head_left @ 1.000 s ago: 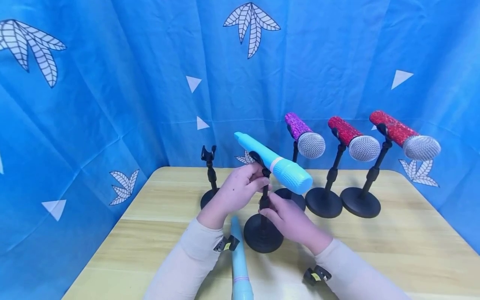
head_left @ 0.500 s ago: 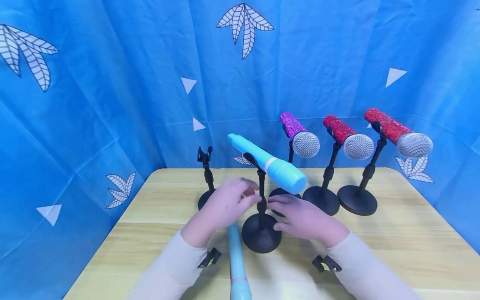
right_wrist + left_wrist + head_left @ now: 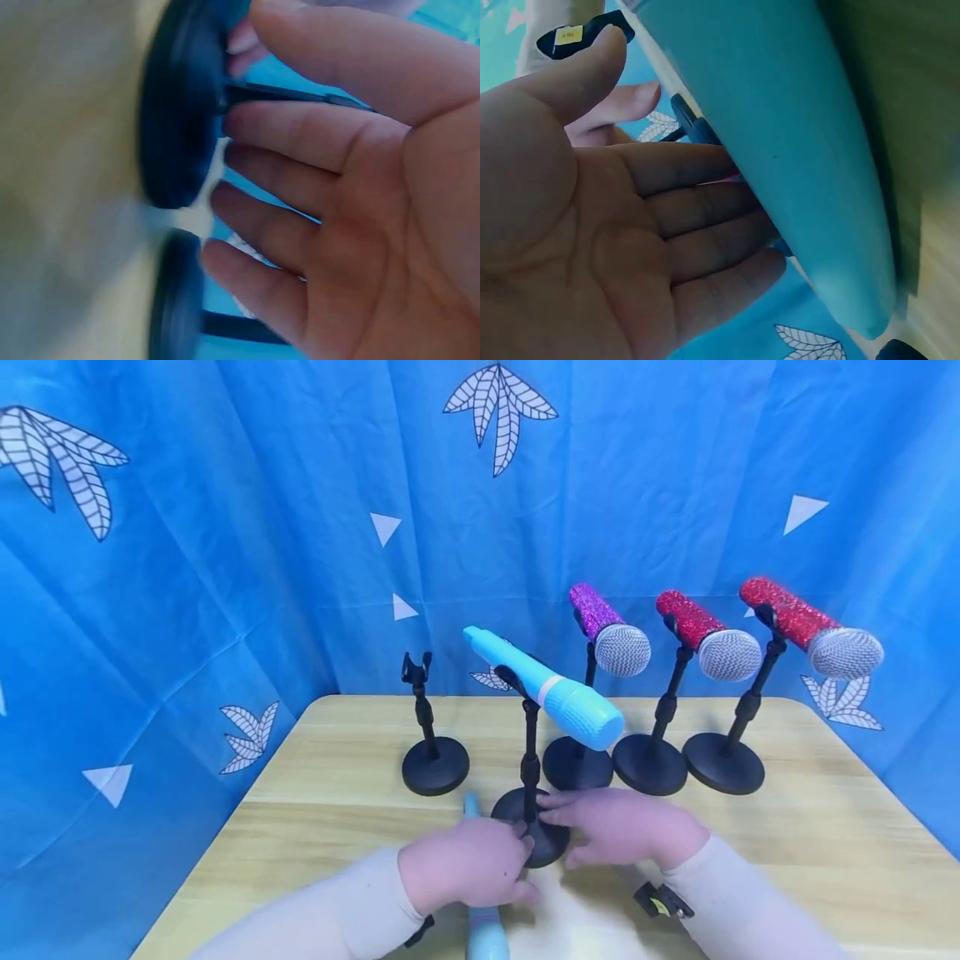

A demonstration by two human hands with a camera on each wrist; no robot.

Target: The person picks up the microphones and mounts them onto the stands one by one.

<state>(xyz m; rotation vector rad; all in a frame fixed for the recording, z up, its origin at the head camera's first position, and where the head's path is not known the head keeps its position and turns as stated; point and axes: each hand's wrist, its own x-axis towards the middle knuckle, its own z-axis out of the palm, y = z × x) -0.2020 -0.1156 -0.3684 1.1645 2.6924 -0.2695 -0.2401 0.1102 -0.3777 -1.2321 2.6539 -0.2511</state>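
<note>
A light-blue microphone point(image 3: 547, 685) rests tilted in the clip of the nearest black stand point(image 3: 530, 768). My right hand point(image 3: 630, 827) is low beside that stand, its fingertips right at the round base point(image 3: 180, 112), fingers extended. My left hand point(image 3: 468, 868) hovers over a second light-blue microphone point(image 3: 487, 935) that lies on the table, hiding its middle. In the left wrist view the fingers point(image 3: 712, 247) are extended close to that microphone's handle point(image 3: 780, 150), with the thumb apart from it.
A bare black stand point(image 3: 435, 764) with an unfilled clip stands at the back left. To the right, stands hold a purple glitter microphone point(image 3: 611, 631) and two red ones, a nearer point(image 3: 708, 635) and a far-right one point(image 3: 810, 627). Blue curtain point(image 3: 300, 527) surrounds the wooden table point(image 3: 322, 793).
Both hands have left the stand's pole and come down. The left hand has moved toward me, over the lying microphone; the right has lowered to the base. The mounted microphone stays in place.
</note>
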